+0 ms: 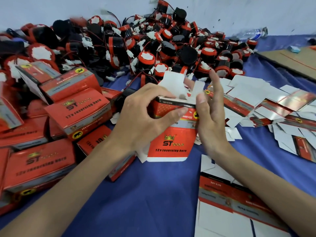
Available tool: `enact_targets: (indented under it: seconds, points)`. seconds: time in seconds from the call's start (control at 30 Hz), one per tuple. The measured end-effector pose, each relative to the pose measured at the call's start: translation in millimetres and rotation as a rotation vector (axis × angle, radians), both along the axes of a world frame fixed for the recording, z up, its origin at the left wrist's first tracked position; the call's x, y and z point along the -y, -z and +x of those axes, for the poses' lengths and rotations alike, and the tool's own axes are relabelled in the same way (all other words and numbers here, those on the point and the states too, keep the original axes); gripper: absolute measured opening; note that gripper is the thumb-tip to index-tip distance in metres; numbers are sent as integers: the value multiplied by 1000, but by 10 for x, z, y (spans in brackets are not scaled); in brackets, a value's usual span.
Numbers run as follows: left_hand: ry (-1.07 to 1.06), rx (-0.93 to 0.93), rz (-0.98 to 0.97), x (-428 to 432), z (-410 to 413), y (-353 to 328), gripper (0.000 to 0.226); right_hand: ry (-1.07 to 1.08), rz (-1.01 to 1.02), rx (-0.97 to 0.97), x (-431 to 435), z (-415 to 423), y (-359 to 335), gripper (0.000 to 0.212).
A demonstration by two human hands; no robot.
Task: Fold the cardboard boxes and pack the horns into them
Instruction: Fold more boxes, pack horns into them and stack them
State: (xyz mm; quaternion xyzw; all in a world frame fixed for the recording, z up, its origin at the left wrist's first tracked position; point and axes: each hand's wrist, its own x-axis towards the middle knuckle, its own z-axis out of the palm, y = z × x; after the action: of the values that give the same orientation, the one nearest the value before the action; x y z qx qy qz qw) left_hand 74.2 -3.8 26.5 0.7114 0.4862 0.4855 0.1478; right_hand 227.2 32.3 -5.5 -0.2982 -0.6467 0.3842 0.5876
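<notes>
A red cardboard box, printed "ST 12v reversing horn", is held upright above the blue cloth, its white flaps standing open at the top. My left hand grips the box's upper left side, thumb and fingers curled round the top edge. My right hand touches the box's right side, thumb pressed at the top flap and fingers stretched upward. A big heap of red-and-black horns with wires lies behind. Whether a horn is inside the box is hidden.
Folded red boxes are piled at the left. Flat unfolded box blanks are spread at the right, and more blanks lie near the front right. Far right holds a brown cardboard sheet and a plastic bottle. Blue cloth covers the surface.
</notes>
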Motion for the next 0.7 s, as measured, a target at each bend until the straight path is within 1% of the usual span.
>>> enact_targets:
  seconds: [0.1,0.17,0.23,0.3,0.37,0.43,0.47,0.53,0.6,0.7]
  points:
    - [-19,86,-56,20,20,-23,40,-34,-43,-85,2,-5,-16,43]
    - [-26,198,-144,16,10,-33,43,-129,-94,-101,18,-4,-3,39]
    - [-6,259,-196,-1,-6,-21,42,-177,-95,-75,15,0,6,36]
    - [34,260,-204,-17,-8,-11,37,-142,-61,-35,11,-4,10,28]
    - [70,262,-225,-35,-18,-5,39,-118,-67,2,11,-7,24,22]
    - [82,274,-250,-61,-38,-2,45,-134,-121,29,2,-11,23,23]
    - [77,269,-244,-69,-42,4,43,-148,-144,33,-3,-11,12,24]
    - [47,224,-182,-73,-38,10,29,-133,-131,52,-14,-4,-35,27]
    - [-1,196,-150,-57,-19,10,22,-107,-145,48,-14,-1,-71,26]
    - [9,190,-162,-37,-19,9,27,-159,-174,-4,-11,7,-70,21]
